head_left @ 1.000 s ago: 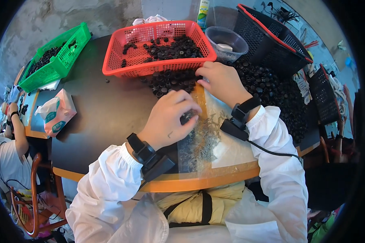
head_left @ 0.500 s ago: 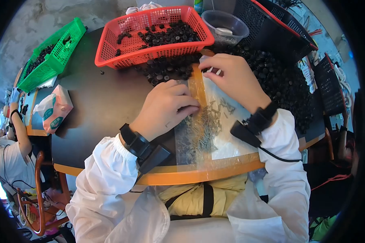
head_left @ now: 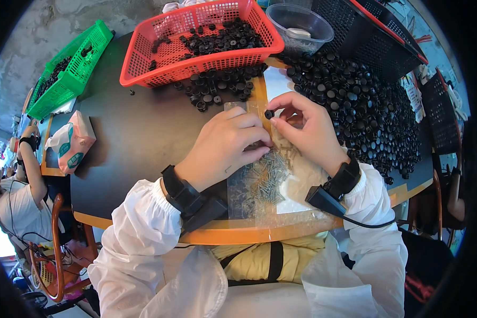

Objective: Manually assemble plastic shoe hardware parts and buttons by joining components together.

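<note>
Currently, right hand (head_left: 310, 130): thumb and forefinger pinch one small, round, black plastic-looking cap (head_left: 269, 114) by its edges, near the table's middle.
Left hand (head_left: 225, 143): fingers curled, thumb tip near forefinger, low beside thin, shiny metal screws (head_left: 265, 177); whether anything sits in the grip is hidden, so I cannot tell.
Under the screws: clear, wrinkled plastic film (head_left: 241, 204) and a smooth white sheet (head_left: 291, 202).
Loose black caps (head_left: 360, 106): round, slightly glossy, heaped widely beyond and right of the right hand; a smaller cluster (head_left: 217, 87) lies along the near side of a red basket.
Red rectangular perforated plastic basket (head_left: 196, 63): black pieces inside, densest toward its right.
Clear round plastic tub (head_left: 310, 46): a white object inside.
Green slatted plastic basket (head_left: 74, 80): far left, holding black pieces.
Tabletop (head_left: 143, 138): dark, smooth, tan-edged; a soft pink-and-white tissue pack (head_left: 78, 146) at left.
</note>
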`<state>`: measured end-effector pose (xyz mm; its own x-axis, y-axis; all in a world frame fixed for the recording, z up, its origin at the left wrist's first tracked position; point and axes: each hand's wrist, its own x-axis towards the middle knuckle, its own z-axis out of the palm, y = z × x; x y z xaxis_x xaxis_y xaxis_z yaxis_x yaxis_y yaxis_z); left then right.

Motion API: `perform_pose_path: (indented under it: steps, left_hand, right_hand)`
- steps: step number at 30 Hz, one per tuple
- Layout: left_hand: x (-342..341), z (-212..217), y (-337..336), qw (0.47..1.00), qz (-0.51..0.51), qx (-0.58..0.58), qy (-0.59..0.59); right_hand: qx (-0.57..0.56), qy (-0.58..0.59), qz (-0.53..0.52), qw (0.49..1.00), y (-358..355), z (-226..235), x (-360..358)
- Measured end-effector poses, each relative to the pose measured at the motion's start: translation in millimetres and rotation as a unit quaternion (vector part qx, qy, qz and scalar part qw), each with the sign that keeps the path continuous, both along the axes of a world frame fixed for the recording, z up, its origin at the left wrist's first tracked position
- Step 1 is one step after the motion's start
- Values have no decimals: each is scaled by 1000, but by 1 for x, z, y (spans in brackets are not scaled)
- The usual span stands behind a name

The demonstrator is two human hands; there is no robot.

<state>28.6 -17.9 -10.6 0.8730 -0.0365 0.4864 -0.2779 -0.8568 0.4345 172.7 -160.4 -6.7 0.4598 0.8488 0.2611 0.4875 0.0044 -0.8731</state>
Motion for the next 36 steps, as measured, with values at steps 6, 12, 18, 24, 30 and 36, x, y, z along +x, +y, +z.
perform_pose_path:
  steps: [6,12,18,24,30,36]
  left_hand:
    - [-5,-1,3,998,30,-61,3]
    - [-9,5,-1,941,101,-311,83]
    - [-10,8,1,924,89,-363,87]
    - [-11,6,6,962,82,-255,51]
    - [-10,6,5,953,78,-284,65]
    - [-10,5,2,914,76,-390,85]
  right_hand:
    - [14,55,15,998,-1,0,0]
    - [4,106,68,992,-4,0,2]
    - [15,197,95,976,-4,1,-1]
    - [20,180,94,979,-2,1,-1]
    - [10,187,87,978,-3,0,0]
    - [18,191,92,977,-2,3,-2]
